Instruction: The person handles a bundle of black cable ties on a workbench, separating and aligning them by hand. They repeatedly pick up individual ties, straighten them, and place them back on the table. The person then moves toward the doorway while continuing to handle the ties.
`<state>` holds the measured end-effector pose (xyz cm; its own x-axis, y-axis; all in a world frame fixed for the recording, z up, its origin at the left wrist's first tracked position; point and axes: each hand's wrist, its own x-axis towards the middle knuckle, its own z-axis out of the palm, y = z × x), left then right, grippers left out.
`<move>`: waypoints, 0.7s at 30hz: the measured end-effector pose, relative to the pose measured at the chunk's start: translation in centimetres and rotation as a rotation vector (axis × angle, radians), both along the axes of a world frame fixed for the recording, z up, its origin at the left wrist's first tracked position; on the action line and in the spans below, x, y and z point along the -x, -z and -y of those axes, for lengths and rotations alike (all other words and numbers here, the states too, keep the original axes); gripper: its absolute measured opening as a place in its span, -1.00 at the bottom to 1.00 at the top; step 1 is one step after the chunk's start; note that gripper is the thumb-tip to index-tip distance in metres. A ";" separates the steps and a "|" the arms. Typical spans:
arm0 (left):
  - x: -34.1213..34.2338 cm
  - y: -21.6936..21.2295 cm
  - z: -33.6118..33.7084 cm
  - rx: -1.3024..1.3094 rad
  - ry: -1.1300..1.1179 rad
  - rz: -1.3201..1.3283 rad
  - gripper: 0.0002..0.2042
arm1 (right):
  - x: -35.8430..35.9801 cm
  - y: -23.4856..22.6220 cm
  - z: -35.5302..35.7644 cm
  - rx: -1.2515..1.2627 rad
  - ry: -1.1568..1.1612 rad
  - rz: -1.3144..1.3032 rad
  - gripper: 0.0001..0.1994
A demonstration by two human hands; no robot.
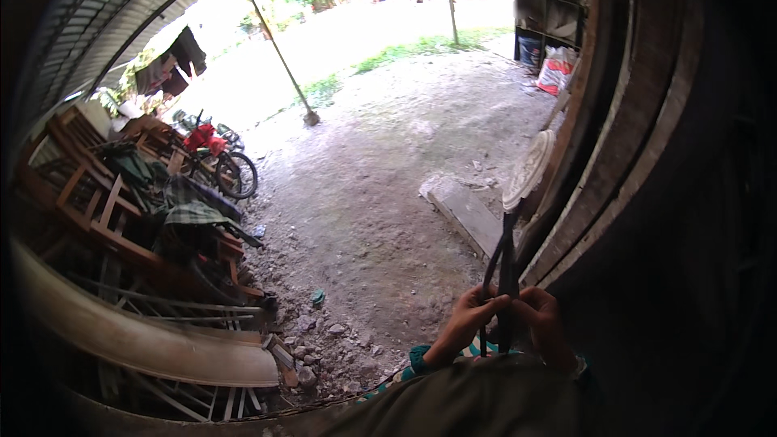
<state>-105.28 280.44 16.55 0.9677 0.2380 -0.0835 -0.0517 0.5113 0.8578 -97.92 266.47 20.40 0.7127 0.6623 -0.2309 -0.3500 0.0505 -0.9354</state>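
Dirt yard (380, 186) fills most of the view, bare packed ground with loose stones along its lower left and grass at the far end. Corrugated roof (121, 8) curves over the upper left. Dark timber wall (639, 137) runs down the right side, planks stacked edge on.

Left side: pile of wooden furniture frames (97, 194), with green checked cloth draped over part of it. A pale curved board (146, 340) lies below the pile. Red bicycle (218, 158) is parked just behind the pile, front wheel toward the yard. Leaning pole (279, 53) comes down to the ground near the grass. Flat concrete slab (469, 214) lies on the dirt near the wall. Dark shelf unit (550, 0) stands far back right, a red and white sack (557, 71) at its foot.

A pale round disc (528, 168) leans against the wall, above your hands. Dark strap (503, 263) hangs down from just below it, straight into your hands.

Your left hand (463, 325) is curled, fingers pinching the strap from the left. Your right hand (546, 325) is curled too, gripping the same strap from the right. Both hands are close together at the lower centre, just above your olive sleeve; the thumbs nearly touch around the strap. I can't tell whether the strap is fixed to the disc.
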 end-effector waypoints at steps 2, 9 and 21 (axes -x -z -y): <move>0.1 0.0 -0.2 -0.004 0.013 -0.055 -0.83 | 0.1 0.0 -0.2 -0.056 -0.008 0.006 -0.89; -0.1 0.1 -0.3 0.013 -0.035 0.016 -0.83 | 0.6 -0.4 -0.3 0.025 -0.027 0.082 -0.83; -0.1 0.6 -0.4 -0.164 0.042 0.029 -0.78 | 0.3 0.3 -0.2 -0.033 0.047 0.153 -0.90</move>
